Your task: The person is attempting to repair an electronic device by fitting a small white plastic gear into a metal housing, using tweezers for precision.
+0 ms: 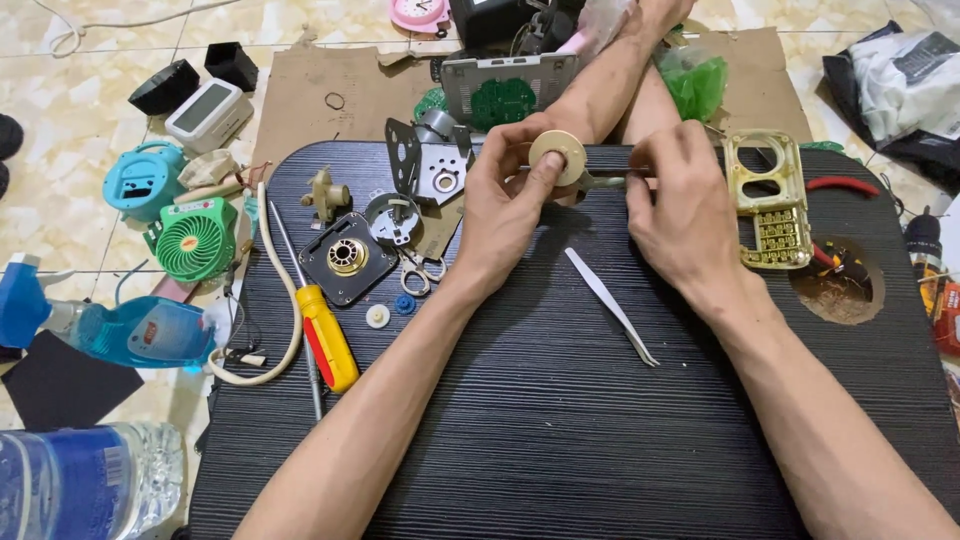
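My left hand [510, 205] pinches a round cream-coloured plastic wheel [558, 155] above the far middle of a black ribbed tabletop [560, 420]. My right hand [680, 205] grips a thin metal tool [600, 181] whose tip reaches the wheel from the right. Both hands are close together, a few centimetres apart. Silver tweezers [610, 305] lie on the tabletop just below the hands.
A red-and-yellow screwdriver [325, 335], a square black motor part [347, 258], a metal bracket [428, 160] and small gears lie to the left. A gold plastic frame [770, 205] sits right. Green fan [195, 238], blue spray bottle [130, 330] and a water bottle [80, 480] rest on the floor.
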